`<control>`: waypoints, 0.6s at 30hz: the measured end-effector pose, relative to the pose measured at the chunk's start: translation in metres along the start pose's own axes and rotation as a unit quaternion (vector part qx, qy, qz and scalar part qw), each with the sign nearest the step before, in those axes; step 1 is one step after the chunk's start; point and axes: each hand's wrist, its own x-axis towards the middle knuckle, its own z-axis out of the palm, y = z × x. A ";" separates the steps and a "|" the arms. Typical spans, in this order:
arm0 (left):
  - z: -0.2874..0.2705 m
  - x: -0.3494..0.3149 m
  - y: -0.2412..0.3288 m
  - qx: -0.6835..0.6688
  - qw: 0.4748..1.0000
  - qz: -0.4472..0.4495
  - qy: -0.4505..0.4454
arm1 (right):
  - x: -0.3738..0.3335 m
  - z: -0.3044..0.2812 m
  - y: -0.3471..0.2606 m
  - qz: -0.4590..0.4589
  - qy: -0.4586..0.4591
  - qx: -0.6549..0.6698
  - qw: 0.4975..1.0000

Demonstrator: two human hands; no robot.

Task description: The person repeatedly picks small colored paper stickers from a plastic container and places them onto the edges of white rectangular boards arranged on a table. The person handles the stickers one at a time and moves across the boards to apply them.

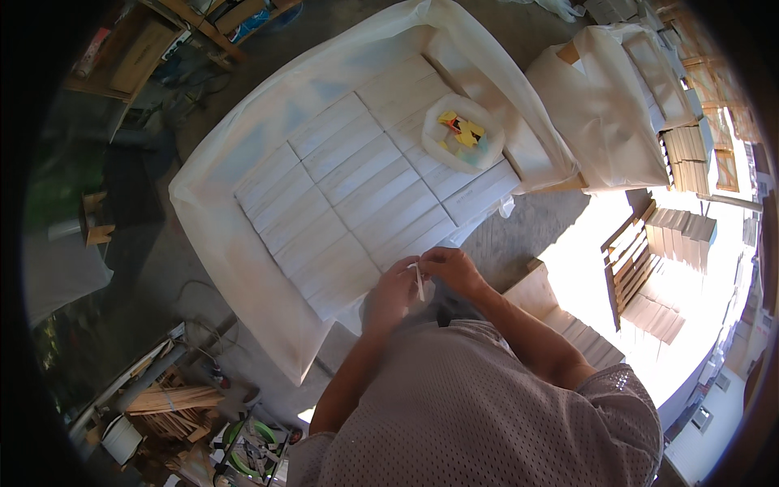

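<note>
My left hand [394, 286] and my right hand [451, 268] meet close in front of my body, at the near edge of a large bin. Both have their fingers pinched around a thin whitish strip [420, 282], which hangs down between them; its exact kind is too small to tell. Just beyond, white oblong packs [365, 195] lie in tight rows inside a translucent plastic liner [207, 183] folded out over the sides. On the packs at the far right rests a round whitish plastic tub [436, 150] with several yellow pieces [461, 130] in it.
Another plastic-covered stack [604, 105] stands at the far right. Wooden pallets [633, 260] and stacked pale cartons [682, 235] sit in bright sunlight on the right. At lower left are wood strips [174, 400], a white bucket [122, 439] and a green ring-shaped object [251, 448].
</note>
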 end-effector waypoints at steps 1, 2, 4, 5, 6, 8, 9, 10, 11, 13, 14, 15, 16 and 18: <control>0.007 0.005 0.000 -0.010 0.999 -0.031 0.023 | 0.003 -0.005 0.004 -0.023 0.001 -0.033 0.999; 0.013 0.008 0.001 -0.039 0.995 -0.090 0.036 | 0.004 -0.012 0.006 -0.021 0.012 -0.072 0.997; 0.023 0.021 0.003 -0.031 0.987 -0.146 0.052 | 0.011 -0.023 0.009 -0.032 0.028 -0.120 0.992; 0.028 0.028 0.004 0.006 0.988 -0.145 0.053 | 0.014 -0.029 0.010 -0.044 0.034 -0.127 0.990; 0.032 0.036 0.005 0.042 0.987 -0.143 0.052 | 0.017 -0.035 0.010 -0.056 0.041 -0.135 0.988; 0.041 0.053 0.006 0.035 0.989 -0.140 0.033 | 0.025 -0.052 0.010 -0.078 0.046 -0.149 0.985; 0.046 0.062 0.006 0.027 0.988 -0.151 0.024 | 0.030 -0.061 0.010 -0.089 0.048 -0.155 0.983; 0.051 0.072 0.006 0.020 0.989 -0.143 0.013 | 0.034 -0.070 0.010 -0.084 0.046 -0.173 0.980; 0.057 0.082 0.007 0.008 0.989 -0.147 0.002 | 0.036 -0.080 0.011 -0.079 0.045 -0.190 0.978; 0.069 0.100 0.007 0.001 0.988 -0.152 -0.014 | 0.043 -0.098 0.013 -0.094 0.043 -0.237 0.966; 0.076 0.110 0.007 0.005 0.988 -0.152 -0.021 | 0.047 -0.107 0.014 -0.116 0.045 -0.268 0.955; 0.083 0.119 0.007 0.008 0.988 -0.152 -0.027 | 0.051 -0.117 0.017 -0.156 0.055 -0.309 0.937; 0.091 0.128 0.007 0.008 0.988 -0.152 -0.021 | 0.055 -0.127 0.019 -0.147 0.048 -0.286 0.946; 0.105 0.145 0.007 0.005 0.987 -0.162 -0.005 | 0.065 -0.143 0.025 -0.169 0.050 -0.258 0.950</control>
